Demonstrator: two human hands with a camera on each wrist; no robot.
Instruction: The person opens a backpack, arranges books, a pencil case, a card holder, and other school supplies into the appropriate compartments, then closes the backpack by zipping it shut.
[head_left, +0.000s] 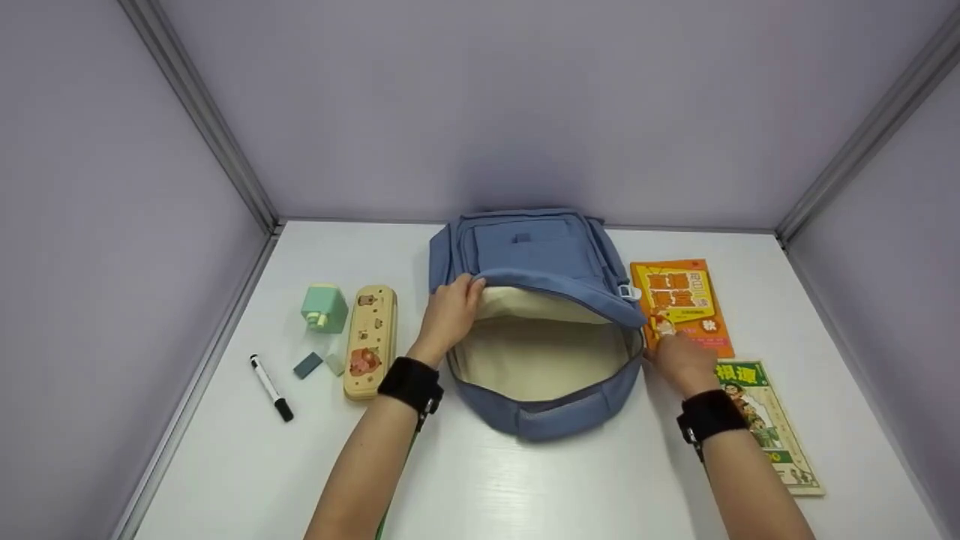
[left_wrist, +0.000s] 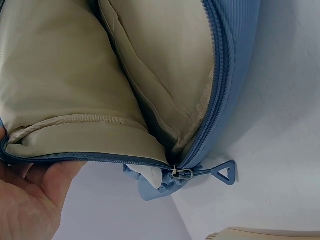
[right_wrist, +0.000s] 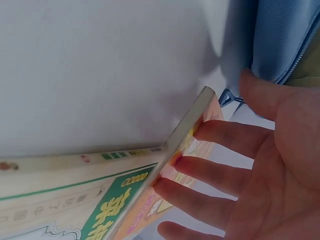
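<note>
Blue backpack (head_left: 536, 300) lying unzipped mid-tabletop (head_left: 525, 487), left hand (head_left: 448, 311) gripping its upper opening edge, fingers curled over the rim, right hand (head_left: 679, 358) with straight fingers resting on orange book (head_left: 679, 300) just beside the bag

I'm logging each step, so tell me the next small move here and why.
Probably close the right hand on the orange book and lift it: its straight fingers already rest on the cover, and the left hand holds the backpack open.
</note>
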